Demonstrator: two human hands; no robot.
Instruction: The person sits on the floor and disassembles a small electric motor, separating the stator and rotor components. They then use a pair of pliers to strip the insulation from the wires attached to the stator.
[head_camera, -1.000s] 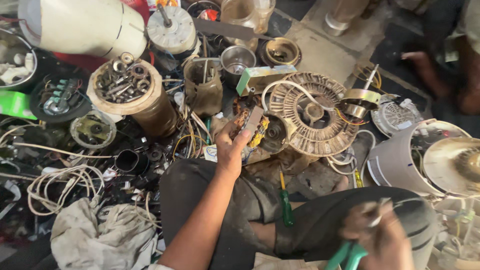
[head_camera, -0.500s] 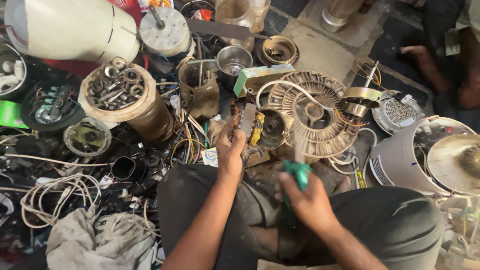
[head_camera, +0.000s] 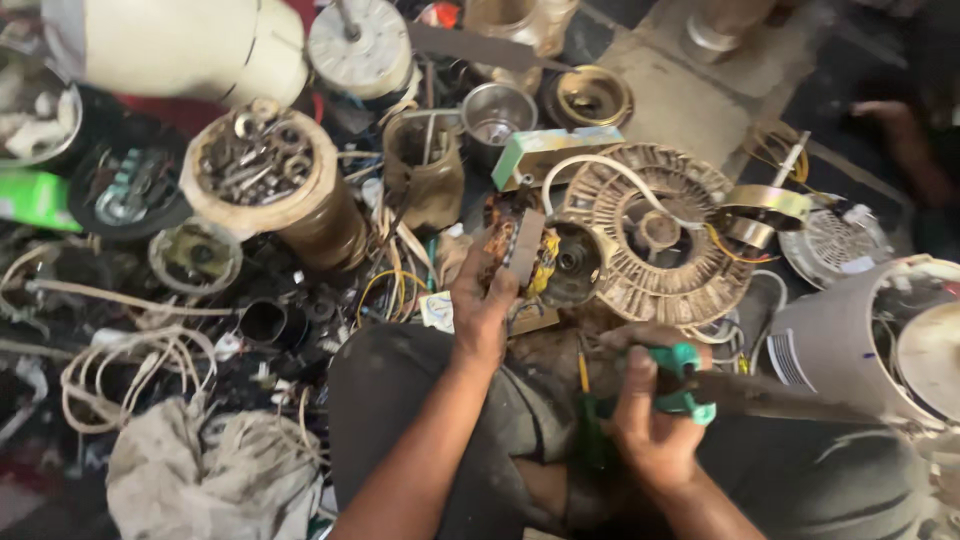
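My left hand (head_camera: 482, 300) grips a small motor stator (head_camera: 530, 255) with copper windings and coloured wires, held just in front of my knees. Beside it on the right lies a round slotted metal motor housing (head_camera: 650, 235) with a white cable over it. My right hand (head_camera: 650, 415) is closed on the green handles of a pair of pliers (head_camera: 680, 380), above my right thigh. The pliers' jaws are hidden by my fingers.
A tin of bolts and nuts (head_camera: 255, 165) stands at upper left, next to a brown can (head_camera: 425, 165) and a steel cup (head_camera: 497, 112). A white fan body (head_camera: 880, 330) sits at right. Tangled cables (head_camera: 120, 360) and a cloth (head_camera: 200, 470) lie at lower left.
My right hand has come up from the lower right with the green pliers and now sits over my right thigh, near the stator. My left hand stays on the stator.
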